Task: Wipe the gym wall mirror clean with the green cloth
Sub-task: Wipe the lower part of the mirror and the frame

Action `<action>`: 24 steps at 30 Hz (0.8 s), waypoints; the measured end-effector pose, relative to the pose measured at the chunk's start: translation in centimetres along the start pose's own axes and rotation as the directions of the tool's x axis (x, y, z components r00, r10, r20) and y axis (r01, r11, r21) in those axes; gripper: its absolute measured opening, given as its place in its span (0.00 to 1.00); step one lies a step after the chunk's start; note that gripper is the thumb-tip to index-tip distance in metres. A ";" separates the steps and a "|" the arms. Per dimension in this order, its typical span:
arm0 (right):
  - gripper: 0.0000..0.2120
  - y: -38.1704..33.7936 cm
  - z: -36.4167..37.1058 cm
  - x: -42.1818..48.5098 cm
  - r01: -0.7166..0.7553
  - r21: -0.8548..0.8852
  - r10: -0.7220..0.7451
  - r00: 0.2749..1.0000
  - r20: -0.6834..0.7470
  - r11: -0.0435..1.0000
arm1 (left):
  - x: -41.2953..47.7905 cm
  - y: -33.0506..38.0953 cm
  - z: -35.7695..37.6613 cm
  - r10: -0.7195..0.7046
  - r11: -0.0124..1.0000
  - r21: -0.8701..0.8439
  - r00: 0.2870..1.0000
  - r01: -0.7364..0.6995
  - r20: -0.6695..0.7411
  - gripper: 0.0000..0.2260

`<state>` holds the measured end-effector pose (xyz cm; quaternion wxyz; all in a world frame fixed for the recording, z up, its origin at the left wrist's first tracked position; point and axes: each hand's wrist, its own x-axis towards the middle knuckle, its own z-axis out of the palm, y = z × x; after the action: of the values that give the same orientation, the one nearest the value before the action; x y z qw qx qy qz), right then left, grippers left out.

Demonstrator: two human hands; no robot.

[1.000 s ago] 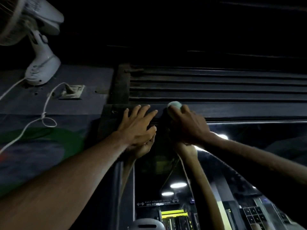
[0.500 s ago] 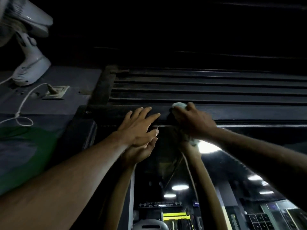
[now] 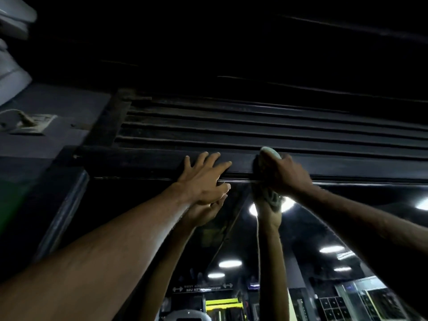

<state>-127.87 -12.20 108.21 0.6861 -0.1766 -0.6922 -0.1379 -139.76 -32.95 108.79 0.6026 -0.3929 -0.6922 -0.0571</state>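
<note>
The green cloth [image 3: 269,154] is bunched into a wad at the top edge of the mirror [image 3: 335,228], some way in from its upper left corner, pressed against the dark top rail [image 3: 139,161] of the frame. Only a pale rounded end shows, poking out above the knuckles and pointing up and slightly left toward the slats; the rest is covered, so its long axis cannot be told for sure. The right grip [image 3: 286,174] is curled round the cloth, fingers folded over it, with the forearm running in from the lower right. In the glass just below, the reflected hand and cloth meet the real ones.

The left grip [image 3: 203,179] lies flat and spread on the same rail, to the left of the cloth and apart from it, fingers straight and pointing up and right, thumb at the glass edge.

Above the rail run horizontal dark slats [image 3: 231,126]. On the wall at far left sit a socket plate [image 3: 32,125] and the white base of a fan [image 3: 11,72]. Round ceiling lights [image 3: 230,263] show in the mirror.
</note>
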 end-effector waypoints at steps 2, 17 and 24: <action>0.27 -0.4 0.2 0.2 0.014 0.053 -0.014 1.000 -0.010 0.998 | 0.7 1.0 0.5 -0.004 1.000 0.028 1.000 0.004 -0.005 0.33; 0.27 6.7 0.7 -1.2 0.293 -0.086 -0.296 0.955 -0.022 0.952 | 4.6 8.3 4.1 -0.106 0.992 0.062 0.986 0.114 -0.126 0.34; 0.26 14.3 0.4 -0.2 0.089 -0.056 -0.094 0.990 -0.102 0.994 | 6.5 13.3 4.8 -0.136 0.987 0.066 0.984 0.144 -0.115 0.35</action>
<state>-122.02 0.78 107.27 0.7097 -0.1546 -0.6588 -0.1960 -135.12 -18.12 107.96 0.6485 -0.3168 -0.6856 -0.0951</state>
